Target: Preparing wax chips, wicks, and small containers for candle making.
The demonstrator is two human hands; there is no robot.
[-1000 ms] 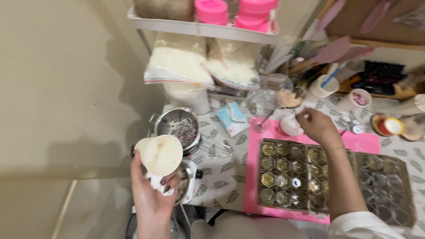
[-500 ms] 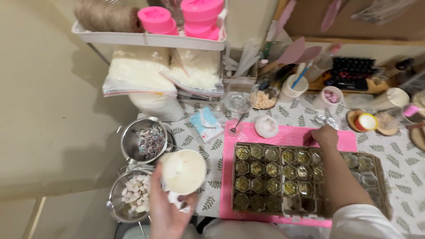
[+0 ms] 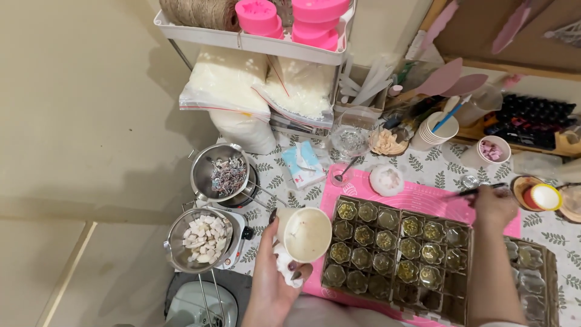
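Cream-white wax fills the paper cup [image 3: 304, 233] that the left hand [image 3: 275, 275] grips from below and behind, fingers wrapped round its wall together with a crumpled white tissue [image 3: 283, 266]. The cup is tipped over almost onto its side: its long axis runs roughly level, the round mouth turned up toward the camera and to the right, toward the tray [image 3: 396, 254]. Its rim sits just at the tray's left edge, above the counter [image 3: 436, 172]. Inside, the pale surface looks smooth with a few faint marks.

The right hand [image 3: 495, 206] is closed around a thin dark stick [image 3: 478, 190], pinched near one end; the stick lies nearly level, pointing left over the pink mat [image 3: 423, 203], just beyond the tray's far right corner.

The tray is brown with square cells, each holding a small flower-shaped clear cup with yellow-green flecks inside. It rests on the pink mat, which lies on a leaf-patterned cloth.

Left of the cup stand two steel pots: the near pot [image 3: 198, 239] holds white chunks, the far pot [image 3: 221, 175] holds greyish scraps. Behind them are bags of white flakes [image 3: 233, 82] under a white shelf [image 3: 254, 42] carrying pink moulds [image 3: 257, 15]. A stack of paper cups [image 3: 434, 130] and a small bowl of pink pieces [image 3: 491, 150] stand further right.
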